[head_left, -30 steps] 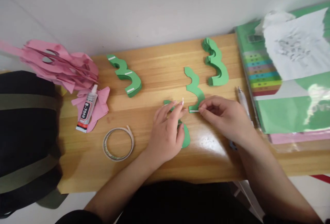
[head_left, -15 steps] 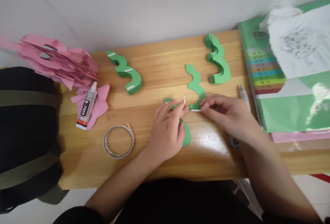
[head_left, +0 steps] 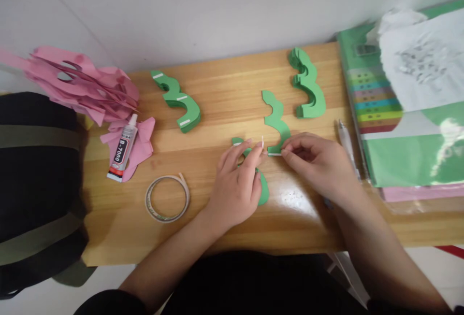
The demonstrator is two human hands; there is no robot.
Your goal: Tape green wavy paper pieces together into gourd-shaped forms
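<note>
My right hand (head_left: 313, 163) is pinched at the lower end of a wavy green paper cutout (head_left: 277, 121), beside a thin white strip along its bottom edge. My left hand (head_left: 237, 179) lies over a second green paper piece (head_left: 264, 189), hiding its middle; the fingers are stretched and somewhat apart. A small white strip (head_left: 263, 140) stands up at the tip of the left index finger, apparently stuck there. Further back are a green wavy stack with white strips (head_left: 188, 107) on the left and another green wavy stack (head_left: 315, 97) on the right.
A tape roll (head_left: 149, 204) and a B-7000 glue tube (head_left: 123, 148) on pink paper (head_left: 145, 136) lie left. Behind them stand pink paper cutouts (head_left: 108, 80); a black bag (head_left: 36, 175) is far left. A pen-like tool (head_left: 347, 141) and green packs (head_left: 398, 160) with crumpled white paper (head_left: 395, 83) lie right.
Both hands stay nearly in place over the green pieces. The white strip at the left index finger has shifted slightly right; the camera view has moved a little.
</note>
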